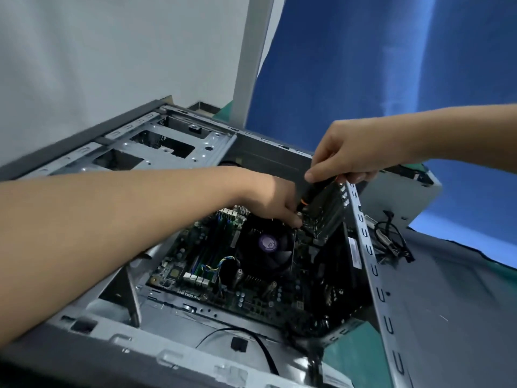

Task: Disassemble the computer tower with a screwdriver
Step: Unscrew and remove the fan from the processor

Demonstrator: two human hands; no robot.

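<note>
Left forearm crosses the open computer tower (167, 357), which lies on its side on the table (352, 357), so the left hand (268, 197) reaches the foot of the expansion card (324, 214) beside the CPU fan (265, 247). Its fingertips are hidden, so I cannot tell what that grip closes on. The right hand (344, 155) has its grip pinching the card's top edge, probably to pull it from its slot; a black-and-orange shape (313, 191) under the thumb may be the screwdriver, but it is too obscured to say.

One marking is legible: "Dual DDR3", followed by unclear digits. It is printed upside down in white on the near edge of the motherboard (251, 302), well below and left of the right hand's (344, 155) grip on the expansion card (324, 217). Print on the purple fan sticker (268, 242) just below the grip, and on a white label (354, 254) below it to the right, cannot be read.
</note>
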